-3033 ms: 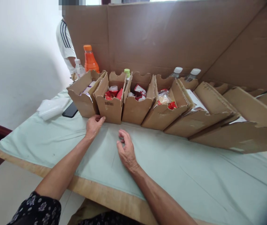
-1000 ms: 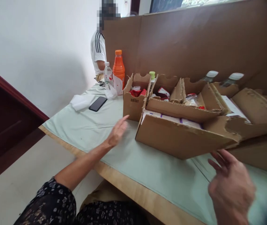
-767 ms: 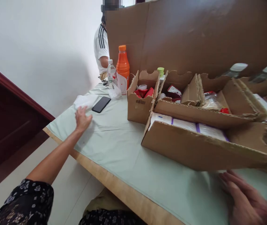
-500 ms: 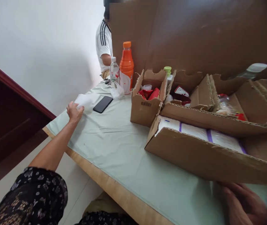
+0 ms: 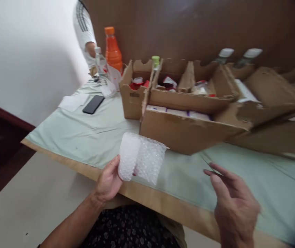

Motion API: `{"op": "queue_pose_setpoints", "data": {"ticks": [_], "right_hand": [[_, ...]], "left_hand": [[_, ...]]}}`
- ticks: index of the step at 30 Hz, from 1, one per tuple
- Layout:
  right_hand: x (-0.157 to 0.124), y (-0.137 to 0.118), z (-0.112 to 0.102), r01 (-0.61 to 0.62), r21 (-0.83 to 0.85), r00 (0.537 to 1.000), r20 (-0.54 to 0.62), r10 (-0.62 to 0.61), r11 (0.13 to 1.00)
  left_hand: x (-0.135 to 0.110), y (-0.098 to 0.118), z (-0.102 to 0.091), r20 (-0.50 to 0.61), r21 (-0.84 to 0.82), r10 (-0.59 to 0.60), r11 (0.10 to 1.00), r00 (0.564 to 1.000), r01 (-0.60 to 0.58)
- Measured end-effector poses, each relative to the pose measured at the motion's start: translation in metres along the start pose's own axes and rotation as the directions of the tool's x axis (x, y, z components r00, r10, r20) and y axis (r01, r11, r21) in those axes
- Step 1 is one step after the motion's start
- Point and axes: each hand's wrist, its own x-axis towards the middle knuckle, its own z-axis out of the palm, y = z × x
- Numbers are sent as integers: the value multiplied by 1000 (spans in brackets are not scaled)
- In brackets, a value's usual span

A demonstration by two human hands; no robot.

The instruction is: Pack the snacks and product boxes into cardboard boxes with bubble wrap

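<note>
My left hand (image 5: 110,179) is closed on a clear bubble wrap bag (image 5: 142,157), holding it by its left side above the front edge of the table. One part of the bag is doubled over, so it looks whiter there. My right hand (image 5: 234,198) hovers over the cloth at the right, apart from the bag. Its fingers point up and left with a gap between thumb and forefinger, and I see nothing held in them. Beyond the bag stands a long cardboard box (image 5: 186,136) with white packs (image 5: 177,112) inside.
Cardboard compartments (image 5: 134,105) with red packets line the back. At the left lie a black phone (image 5: 93,104) and white sheets (image 5: 73,102). Behind them stand an orange bottle (image 5: 113,51) and a clear bottle (image 5: 100,63). A person in a white sleeve (image 5: 84,24) is beyond.
My left hand has come back from the far left of the table to in front of me, now with the bubble wrap bag. My right hand has come away from the box. The view has turned right.
</note>
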Motion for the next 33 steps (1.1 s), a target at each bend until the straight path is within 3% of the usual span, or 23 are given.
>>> {"op": "queue_pose_setpoints", "data": {"ticks": [2, 5, 7, 9, 11, 13, 15, 16, 18, 19, 20, 21, 23, 25, 27, 30, 33], "right_hand": [[-16, -11, -4, -70, 172, 984, 172, 40, 983], [-28, -29, -1, -184, 341, 907, 419, 26, 922], [-28, -40, 3, -186, 300, 917, 395, 56, 936], [-24, -50, 3, -73, 205, 966, 256, 18, 976], [-18, -59, 3, 121, 79, 980, 150, -132, 989], [-12, -69, 4, 328, -22, 930, 183, -319, 944], [-9, -81, 8, 515, -31, 827, 282, -487, 857], [-8, -88, 11, 586, -11, 770, 321, -552, 810], [-8, -101, 11, 658, 33, 695, 357, -624, 752], [-9, -106, 9, 658, 51, 689, 361, -628, 751], [-10, -111, 3, 639, 66, 702, 357, -616, 767], [-11, -114, -4, 595, 67, 745, 327, -581, 801], [-13, -115, -23, 452, 37, 877, 163, -452, 891], [-14, -107, -42, 297, 19, 954, -54, -296, 955], [-12, -91, -55, 202, 26, 966, -167, -195, 979], [-8, -63, -62, 133, 28, 980, -153, -127, 991], [0, -43, -55, 65, 34, 982, -179, -58, 997]], "left_hand": [[-5, -22, 18, 82, 11, -93, 996, 992, 92], [-7, -46, 29, 148, 136, -176, 978, 973, 157], [-4, -48, 25, 136, 290, -121, 954, 983, 77], [-1, -35, 16, 106, 467, 96, 874, 990, -135], [-1, -11, 12, 166, 641, 360, 668, 918, -378], [-5, 15, 19, 362, 747, 483, 362, 798, -558], [-8, 34, 38, 594, 731, 420, 75, 686, -678], [-8, 39, 49, 686, 686, 350, -19, 637, -728], [0, 40, 68, 802, 587, 196, -84, 565, -805], [7, 36, 72, 827, 559, 114, -68, 550, -826], [15, 32, 73, 832, 555, 39, -39, 554, -831], [23, 28, 70, 816, 577, -25, -12, 577, -816], [36, 23, 55, 737, 673, -106, 31, 667, -739], [41, 27, 35, 622, 783, -150, 102, 768, -614], [39, 39, 17, 503, 862, -232, 207, 833, -463], [33, 64, 4, 409, 899, -367, 320, 836, -300], [40, 84, -2, 396, 903, -349, 316, 849, -292]]}}
